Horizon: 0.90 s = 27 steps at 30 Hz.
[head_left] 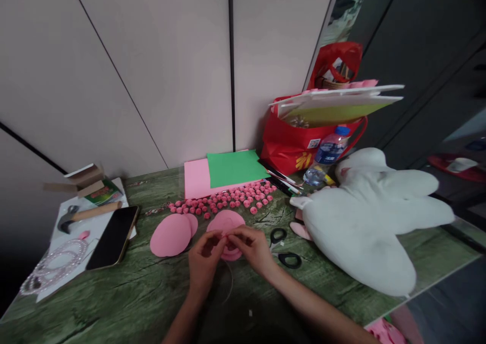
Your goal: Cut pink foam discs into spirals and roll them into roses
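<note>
My left hand [206,258] and my right hand [252,247] meet fingertip to fingertip over the pink paper circles [233,217]. Both are closed in a pinch on a small pink piece [225,236], mostly covered by the fingers. A thin pale strand [231,283] curves down below them. To the left lie more pink paper discs [170,236], overlapping. Several little pink rolled paper buds [235,196] spread behind the hands. Black-handled scissors [289,259] rest right of my right hand, their blades partly hidden.
Green paper [239,168] and pink paper [196,178] lie at the back. On the left are a phone [114,237], a hammer [94,212] and a beaded string [56,263]. A white plush toy [364,227], water bottle [326,154] and red bag [281,141] occupy the right.
</note>
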Each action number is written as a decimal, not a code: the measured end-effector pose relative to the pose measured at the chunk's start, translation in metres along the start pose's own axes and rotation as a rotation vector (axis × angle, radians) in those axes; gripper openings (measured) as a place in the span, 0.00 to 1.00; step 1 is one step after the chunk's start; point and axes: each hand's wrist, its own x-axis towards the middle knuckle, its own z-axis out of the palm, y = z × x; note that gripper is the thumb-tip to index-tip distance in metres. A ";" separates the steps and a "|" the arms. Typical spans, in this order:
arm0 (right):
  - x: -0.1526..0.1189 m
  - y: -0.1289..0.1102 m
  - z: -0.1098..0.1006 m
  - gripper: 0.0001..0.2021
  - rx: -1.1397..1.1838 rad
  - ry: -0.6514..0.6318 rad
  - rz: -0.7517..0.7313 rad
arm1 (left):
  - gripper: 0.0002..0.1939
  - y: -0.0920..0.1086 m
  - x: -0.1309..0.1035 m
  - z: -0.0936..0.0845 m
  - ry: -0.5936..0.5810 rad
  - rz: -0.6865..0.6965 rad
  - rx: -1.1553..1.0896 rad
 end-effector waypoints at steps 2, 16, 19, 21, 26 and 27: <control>0.000 -0.002 -0.002 0.07 -0.081 -0.004 -0.041 | 0.09 0.000 0.000 0.000 -0.010 0.015 0.017; 0.002 -0.002 -0.006 0.06 -0.225 -0.027 -0.184 | 0.05 0.001 0.001 -0.003 -0.070 0.268 0.230; 0.001 0.000 -0.007 0.06 -0.294 -0.042 -0.230 | 0.09 0.000 0.000 -0.002 -0.076 0.216 0.222; 0.001 0.002 -0.007 0.07 -0.332 -0.048 -0.275 | 0.11 -0.002 0.000 -0.002 -0.071 0.202 0.216; 0.002 0.007 -0.010 0.09 -0.391 -0.089 -0.399 | 0.12 -0.004 0.002 -0.006 -0.126 0.263 0.292; 0.002 0.007 -0.011 0.09 -0.408 -0.105 -0.415 | 0.12 -0.004 0.003 -0.007 -0.143 0.277 0.316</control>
